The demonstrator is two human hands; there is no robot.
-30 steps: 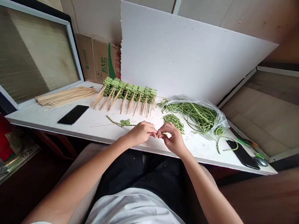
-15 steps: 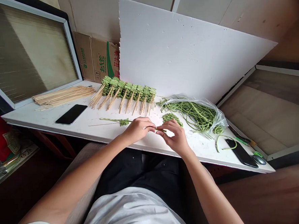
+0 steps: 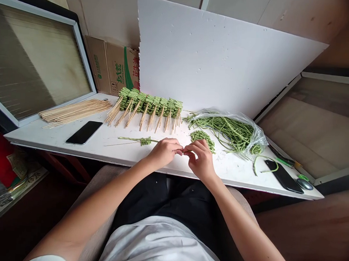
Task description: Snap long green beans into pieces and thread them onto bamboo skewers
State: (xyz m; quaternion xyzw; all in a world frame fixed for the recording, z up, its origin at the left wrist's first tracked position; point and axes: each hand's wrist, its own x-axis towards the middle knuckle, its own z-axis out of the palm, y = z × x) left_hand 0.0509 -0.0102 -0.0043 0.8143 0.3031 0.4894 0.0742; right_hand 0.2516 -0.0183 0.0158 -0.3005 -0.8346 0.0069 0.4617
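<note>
My left hand (image 3: 166, 153) is closed in a pinch on a green long bean, mostly hidden by the fingers. My right hand (image 3: 201, 159) pinches the same bean, its fingertips almost meeting those of the left. Left of my hands, short bean pieces (image 3: 146, 141) lie bunched crosswise by a long green strand, with a thin stick (image 3: 122, 144) beside them. Just behind my right hand is a small heap of cut bean pieces (image 3: 202, 137). Farther back stands a row of bundled bean skewers (image 3: 154, 105), their bare sticks pointing toward me.
Loose bamboo skewers (image 3: 75, 110) and a phone (image 3: 84, 132) lie on the left of the white table (image 3: 125, 159). To the right are a plastic bag of long beans (image 3: 236, 130), a single curled bean (image 3: 256, 167) and a second dark phone (image 3: 284, 176). A white foam board (image 3: 226, 59) leans behind.
My hands have drawn together; the bean end that stuck out between the right fingers is now mostly covered. The view has shifted slightly, while the things on the table stay put.
</note>
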